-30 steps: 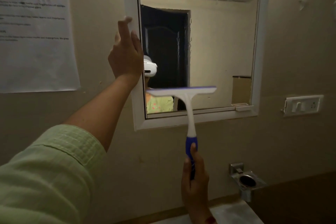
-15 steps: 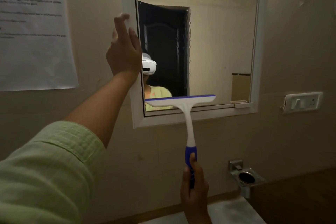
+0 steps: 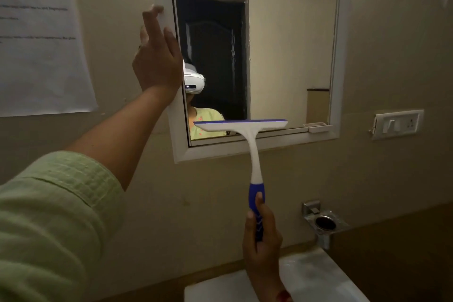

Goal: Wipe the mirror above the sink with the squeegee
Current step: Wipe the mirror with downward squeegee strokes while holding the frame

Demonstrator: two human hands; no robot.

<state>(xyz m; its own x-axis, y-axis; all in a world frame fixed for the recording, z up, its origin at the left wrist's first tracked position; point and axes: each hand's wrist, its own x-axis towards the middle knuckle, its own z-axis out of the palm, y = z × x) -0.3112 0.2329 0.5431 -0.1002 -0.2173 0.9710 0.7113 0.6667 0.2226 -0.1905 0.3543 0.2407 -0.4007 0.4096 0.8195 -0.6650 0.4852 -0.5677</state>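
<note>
— Where is the squeegee (image 3: 252,152)?

— Upright, at the six o'clock part of the mirror (image 3: 289,56). Its white blade lies level across the lowest strip of glass, just above the bottom rail of the white frame (image 3: 339,56), with the blue rubber edge on top. I cannot tell whether the rubber actually presses on the glass.

— Who holds it?

— The right hand (image 3: 262,240), below the mirror at six o'clock. Its fingers and thumb are wrapped round the blue handle, thumb pointing up along it.

— And the other hand?

— The left hand (image 3: 157,61) is at the mirror's nine o'clock side. Its fingers are straight and slightly spread, laid flat against the left rail of the frame, gripping nothing. A pale green sleeve (image 3: 49,216) covers that arm up to the elbow.

— What else is on the wall?

— A printed paper sheet (image 3: 36,44) at ten o'clock, its text too blurred to read. A white switch plate (image 3: 397,124) at the mirror's four o'clock, just beside the frame. A metal holder (image 3: 323,222) with a round opening at five o'clock, and under it the pale sink (image 3: 318,277).

— Anything in the glass?

— A dark door and a person in a white headset and a green top.
</note>
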